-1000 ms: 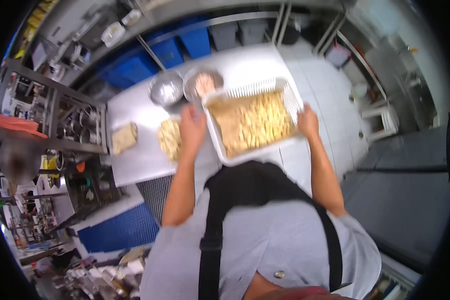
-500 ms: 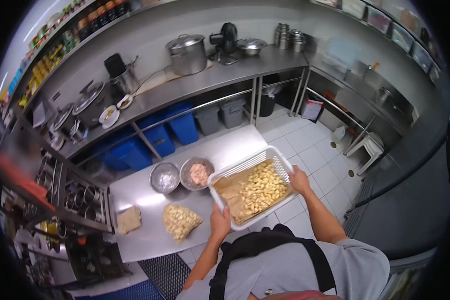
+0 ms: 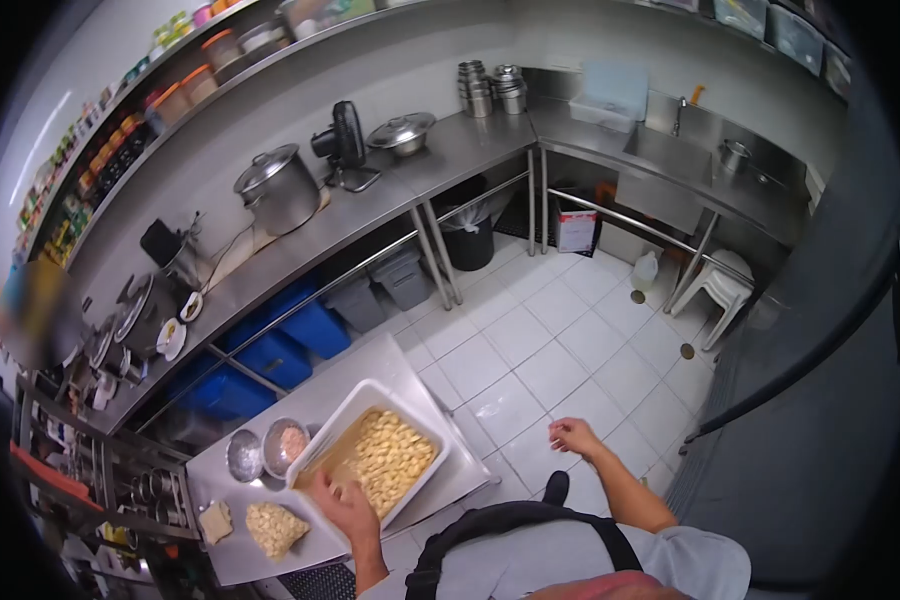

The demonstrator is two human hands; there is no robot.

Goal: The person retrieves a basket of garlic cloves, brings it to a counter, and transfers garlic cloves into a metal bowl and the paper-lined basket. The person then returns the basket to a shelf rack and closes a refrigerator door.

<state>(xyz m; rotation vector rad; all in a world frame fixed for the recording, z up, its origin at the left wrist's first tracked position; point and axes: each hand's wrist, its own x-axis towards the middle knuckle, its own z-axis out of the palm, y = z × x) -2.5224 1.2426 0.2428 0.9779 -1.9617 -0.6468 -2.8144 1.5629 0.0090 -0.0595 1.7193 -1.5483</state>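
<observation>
A white basket (image 3: 432, 432) lined with brown paper stands on the steel table (image 3: 370, 365) and holds many pale yellow pieces (image 3: 395, 455). Over its near left rim is my left hand (image 3: 345, 503), fingers apart; whether it touches the rim is unclear. My right hand (image 3: 573, 436) hangs over the floor, away from the basket, with its fingers loosely curled and partly apart, holding nothing. Left of the basket are a metal bowl with pink contents (image 3: 288, 443) and another metal bowl (image 3: 244, 456). A bag of pale pieces (image 3: 275, 529) and a smaller beige packet (image 3: 215, 522) lie nearby.
A steel counter (image 3: 370, 195) runs along the wall, carrying a large pot (image 3: 278, 190) and a fan (image 3: 346, 140). Blue bins (image 3: 315, 325) and a black trash bin (image 3: 468, 243) stand below. A white stool (image 3: 715, 290) is at right. A blurred person (image 3: 38, 315) is at far left.
The view has swung right. My right hand has let go of the basket and moved away to the right. The basket now rests farther onto the table, and my left hand has opened over its rim.
</observation>
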